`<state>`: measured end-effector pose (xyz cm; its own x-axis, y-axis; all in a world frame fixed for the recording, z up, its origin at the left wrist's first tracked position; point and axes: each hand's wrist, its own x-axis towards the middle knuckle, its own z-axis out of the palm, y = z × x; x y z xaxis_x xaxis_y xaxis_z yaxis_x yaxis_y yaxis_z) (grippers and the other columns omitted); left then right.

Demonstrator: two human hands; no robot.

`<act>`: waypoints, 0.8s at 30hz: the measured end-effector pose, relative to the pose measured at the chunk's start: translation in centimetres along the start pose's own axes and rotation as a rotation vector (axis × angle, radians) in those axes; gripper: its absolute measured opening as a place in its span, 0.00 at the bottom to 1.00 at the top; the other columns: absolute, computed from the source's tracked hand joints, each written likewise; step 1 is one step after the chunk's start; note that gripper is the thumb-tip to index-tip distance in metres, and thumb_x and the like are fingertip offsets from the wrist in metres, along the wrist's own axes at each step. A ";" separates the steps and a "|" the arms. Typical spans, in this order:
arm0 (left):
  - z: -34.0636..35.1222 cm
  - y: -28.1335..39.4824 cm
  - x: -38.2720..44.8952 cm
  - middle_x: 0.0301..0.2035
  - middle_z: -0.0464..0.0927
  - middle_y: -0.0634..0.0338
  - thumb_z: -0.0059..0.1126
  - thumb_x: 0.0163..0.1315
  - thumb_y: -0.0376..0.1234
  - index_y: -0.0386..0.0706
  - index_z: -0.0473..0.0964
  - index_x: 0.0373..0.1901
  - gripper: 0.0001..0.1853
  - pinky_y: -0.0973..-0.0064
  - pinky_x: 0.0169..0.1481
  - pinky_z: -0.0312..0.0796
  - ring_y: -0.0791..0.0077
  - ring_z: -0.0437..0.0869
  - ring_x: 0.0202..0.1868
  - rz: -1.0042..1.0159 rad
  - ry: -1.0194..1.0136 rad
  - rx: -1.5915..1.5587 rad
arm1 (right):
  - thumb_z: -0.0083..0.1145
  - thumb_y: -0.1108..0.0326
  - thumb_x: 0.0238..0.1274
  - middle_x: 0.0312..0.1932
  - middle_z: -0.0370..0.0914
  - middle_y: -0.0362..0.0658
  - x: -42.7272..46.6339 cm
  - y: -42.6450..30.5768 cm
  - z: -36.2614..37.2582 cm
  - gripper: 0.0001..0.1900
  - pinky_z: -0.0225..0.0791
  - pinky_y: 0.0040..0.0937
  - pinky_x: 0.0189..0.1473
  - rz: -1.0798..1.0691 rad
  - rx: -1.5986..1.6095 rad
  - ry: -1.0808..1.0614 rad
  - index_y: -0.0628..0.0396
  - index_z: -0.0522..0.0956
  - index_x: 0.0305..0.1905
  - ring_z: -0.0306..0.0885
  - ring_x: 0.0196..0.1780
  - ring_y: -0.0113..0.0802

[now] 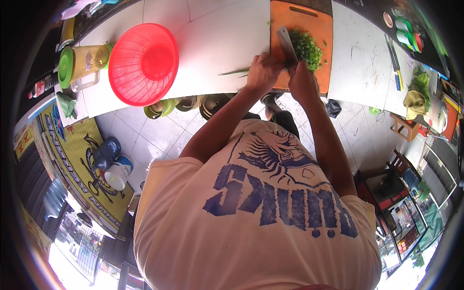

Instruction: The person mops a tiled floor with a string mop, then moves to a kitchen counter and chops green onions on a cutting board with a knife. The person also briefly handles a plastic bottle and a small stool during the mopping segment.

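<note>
My right hand (304, 82) grips the handle of a kitchen knife (288, 43), whose broad metal blade points away from me across an orange cutting board (315, 27). A heap of finely chopped green leaves (307, 50), probably scallion, lies right of the blade. Beside the blade, my left hand (264, 72) is closed around a few long green stalks. Their thin ends (233, 72) stick out to the left over the white tiled counter (217, 40). The fingertips of both hands almost meet near the board's front edge, and the cut ends are mostly hidden there.
A red plastic colander (143, 65) and a lidded pitcher (87, 65) stand left on the counter. To the right lie knives (395, 65), leafy greens (420, 85) and a cloth (415, 103). Pots (159, 108) sit below the counter; a wooden stool (404, 127) is at right.
</note>
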<state>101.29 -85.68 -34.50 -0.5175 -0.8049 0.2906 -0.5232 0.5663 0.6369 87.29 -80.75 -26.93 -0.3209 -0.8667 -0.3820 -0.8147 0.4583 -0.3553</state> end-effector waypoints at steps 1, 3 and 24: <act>0.0 0.0 0.1 0.29 0.82 0.67 0.69 0.55 0.34 0.52 0.88 0.30 0.02 0.64 0.49 0.70 0.67 0.81 0.40 -0.008 0.016 -0.002 | 0.52 0.63 0.75 0.36 0.81 0.68 -0.6 0.1 -0.2 0.13 0.72 0.64 0.43 -0.018 -0.010 0.021 0.63 0.66 0.49 0.81 0.44 0.71; -0.1 -0.1 0.0 0.30 0.82 0.67 0.70 0.55 0.34 0.52 0.88 0.31 0.03 0.64 0.49 0.71 0.67 0.81 0.40 -0.023 0.002 -0.053 | 0.51 0.63 0.75 0.36 0.81 0.69 -1.5 -0.2 -0.2 0.13 0.72 0.64 0.43 0.003 0.035 -0.005 0.63 0.66 0.48 0.81 0.44 0.71; -0.5 -0.4 0.1 0.31 0.85 0.67 0.71 0.52 0.33 0.51 0.86 0.31 0.05 0.64 0.50 0.73 0.66 0.83 0.42 -0.016 -0.005 -0.062 | 0.53 0.65 0.73 0.33 0.82 0.67 -1.6 0.4 1.3 0.11 0.72 0.64 0.42 0.111 0.041 -0.060 0.61 0.66 0.47 0.82 0.40 0.71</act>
<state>101.74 -86.03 -34.38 -0.5126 -0.8127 0.2769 -0.4882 0.5412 0.6847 88.13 -78.88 -27.55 -0.3776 -0.7972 -0.4711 -0.7548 0.5597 -0.3422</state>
